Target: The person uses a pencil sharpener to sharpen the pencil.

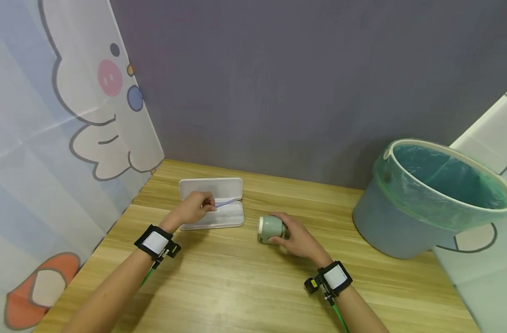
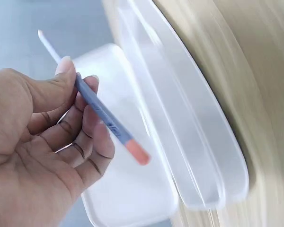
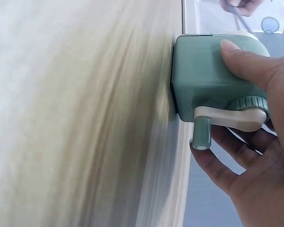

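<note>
My left hand (image 1: 197,206) pinches a blue-purple pencil (image 2: 102,111) between thumb and fingers, above an open white pencil case (image 1: 232,214). One end of the pencil is orange-red; the other is pale and narrows to a tip. My right hand (image 1: 298,237) grips a green hand-crank pencil sharpener (image 3: 210,66) on the wooden table. Its thumb lies across one side of the sharpener, with fingers behind near the crank (image 3: 232,118). The crank has a cream arm and a green knob.
A large grey bin (image 1: 392,222) with a green plastic liner stands at the table's right side. A dark grey panel (image 1: 262,92) rises behind the wooden table (image 1: 220,282). A cartoon-printed curtain (image 1: 24,185) hangs on the left.
</note>
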The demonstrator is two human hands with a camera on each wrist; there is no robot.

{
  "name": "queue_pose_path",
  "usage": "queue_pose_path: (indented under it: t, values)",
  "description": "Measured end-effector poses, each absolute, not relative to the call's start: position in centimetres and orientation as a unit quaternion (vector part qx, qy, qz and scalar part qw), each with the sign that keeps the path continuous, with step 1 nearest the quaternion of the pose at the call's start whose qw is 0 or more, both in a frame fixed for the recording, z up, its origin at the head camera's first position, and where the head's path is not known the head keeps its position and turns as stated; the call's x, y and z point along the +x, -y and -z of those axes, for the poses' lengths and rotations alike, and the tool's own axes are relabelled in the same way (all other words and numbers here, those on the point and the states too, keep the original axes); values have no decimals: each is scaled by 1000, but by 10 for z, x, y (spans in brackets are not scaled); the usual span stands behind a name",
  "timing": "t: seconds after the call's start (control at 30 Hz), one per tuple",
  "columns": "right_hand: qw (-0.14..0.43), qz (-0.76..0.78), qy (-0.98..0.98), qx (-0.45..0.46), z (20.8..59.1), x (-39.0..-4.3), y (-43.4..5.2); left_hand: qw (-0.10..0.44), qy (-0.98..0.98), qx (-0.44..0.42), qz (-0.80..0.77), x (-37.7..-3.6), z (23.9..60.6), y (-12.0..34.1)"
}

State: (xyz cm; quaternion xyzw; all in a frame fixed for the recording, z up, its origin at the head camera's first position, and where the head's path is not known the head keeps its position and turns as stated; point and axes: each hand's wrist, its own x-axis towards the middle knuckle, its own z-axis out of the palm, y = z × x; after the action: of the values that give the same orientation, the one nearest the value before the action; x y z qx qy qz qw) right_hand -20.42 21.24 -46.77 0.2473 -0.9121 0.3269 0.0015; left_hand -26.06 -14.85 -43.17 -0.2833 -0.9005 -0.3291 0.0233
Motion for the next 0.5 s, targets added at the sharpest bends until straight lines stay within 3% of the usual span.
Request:
queue_pose_path:
  t: [0.3, 0.5]
  values:
    - [-5, -337, 910, 242, 468, -202, -213, -14, 876, -298, 380, -233, 428, 124]
    - [-11, -341, 911, 231, 468, -203, -213, -11, 874, -316, 368, -229, 431, 122]
